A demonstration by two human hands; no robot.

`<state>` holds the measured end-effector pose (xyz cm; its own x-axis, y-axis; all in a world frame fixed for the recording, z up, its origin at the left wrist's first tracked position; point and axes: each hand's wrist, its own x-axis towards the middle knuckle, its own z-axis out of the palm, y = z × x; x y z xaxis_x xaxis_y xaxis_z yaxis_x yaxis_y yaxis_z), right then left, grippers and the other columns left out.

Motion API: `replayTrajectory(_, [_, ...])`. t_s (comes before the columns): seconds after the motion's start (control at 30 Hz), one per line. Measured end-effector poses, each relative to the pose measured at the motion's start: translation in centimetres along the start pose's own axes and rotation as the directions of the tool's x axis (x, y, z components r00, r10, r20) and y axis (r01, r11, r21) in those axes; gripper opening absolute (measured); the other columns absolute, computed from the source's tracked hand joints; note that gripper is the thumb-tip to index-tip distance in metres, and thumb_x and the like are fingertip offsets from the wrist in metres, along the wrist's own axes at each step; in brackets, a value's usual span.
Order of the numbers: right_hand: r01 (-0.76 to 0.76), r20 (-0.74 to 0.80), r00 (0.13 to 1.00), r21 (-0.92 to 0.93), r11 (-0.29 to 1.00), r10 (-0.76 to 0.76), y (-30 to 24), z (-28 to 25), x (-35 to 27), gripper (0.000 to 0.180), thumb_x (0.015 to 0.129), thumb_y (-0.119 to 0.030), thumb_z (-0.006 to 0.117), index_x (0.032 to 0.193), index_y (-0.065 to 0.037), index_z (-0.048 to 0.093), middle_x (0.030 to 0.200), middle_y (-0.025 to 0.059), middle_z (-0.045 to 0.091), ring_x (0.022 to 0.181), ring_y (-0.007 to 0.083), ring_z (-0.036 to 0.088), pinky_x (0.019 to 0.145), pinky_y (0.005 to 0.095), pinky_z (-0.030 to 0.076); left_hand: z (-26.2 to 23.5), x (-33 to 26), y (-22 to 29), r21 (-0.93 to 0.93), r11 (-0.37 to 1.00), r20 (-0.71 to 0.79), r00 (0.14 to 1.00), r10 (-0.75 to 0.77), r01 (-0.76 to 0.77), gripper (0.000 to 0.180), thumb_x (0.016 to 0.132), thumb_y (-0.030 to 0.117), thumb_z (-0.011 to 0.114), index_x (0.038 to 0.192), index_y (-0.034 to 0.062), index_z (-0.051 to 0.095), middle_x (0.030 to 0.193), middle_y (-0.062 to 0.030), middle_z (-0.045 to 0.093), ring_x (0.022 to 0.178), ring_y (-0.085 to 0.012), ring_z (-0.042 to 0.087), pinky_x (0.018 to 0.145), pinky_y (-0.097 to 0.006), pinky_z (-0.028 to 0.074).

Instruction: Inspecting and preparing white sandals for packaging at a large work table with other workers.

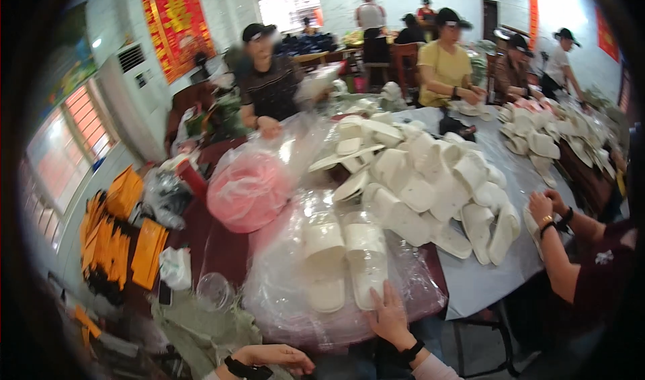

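Note:
My right hand rests with spread fingers on the near edge of a stack of clear plastic bags, just below a pair of white slippers lying side by side on the bags. It touches the right slipper's heel end. My left hand hovers low at the frame's bottom, fingers loosely curled, holding nothing I can see. A big heap of white slippers covers the table beyond.
A pink filled plastic bag sits at the table's left. Orange flat packs are stacked on the left. A co-worker's hands work at the right edge. Several seated people work at the far side and at a second slipper pile.

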<state>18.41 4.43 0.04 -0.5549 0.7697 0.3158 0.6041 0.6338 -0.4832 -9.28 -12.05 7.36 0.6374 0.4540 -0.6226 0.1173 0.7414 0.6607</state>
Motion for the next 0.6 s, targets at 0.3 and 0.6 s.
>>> replayTrajectory(0.3, [0.021,-0.024,1.000,0.008,1.000,-0.020,0.1,0.4,0.1,0.064,0.078,-0.028,0.064,0.134,-0.006,0.042,0.140,0.0311,0.029,0.129,0.0476,0.029,0.105,0.0532,0.027,3.2,-3.3,-28.3,-0.447,0.624,0.396,0.767,-0.504,0.641,0.036,0.095,0.038,0.049,0.100,0.0044,0.061,0.087,-0.0027,0.061,0.076,-0.0090,0.056,0.069,-0.027,0.044])
replayTrajectory(0.6, [-0.026,0.042,0.999,0.035,0.999,0.024,-0.3,0.5,0.1,0.065,0.078,-0.024,0.063,0.136,-0.007,0.040,0.144,0.0303,0.023,0.131,0.0486,0.025,0.106,0.0547,0.024,11.6,-3.4,-38.1,-0.619,0.618,0.240,0.865,-0.440,0.485,0.036,0.094,0.038,0.049,0.101,0.0042,0.061,0.087,-0.0036,0.062,0.076,-0.0100,0.057,0.068,-0.028,0.045])
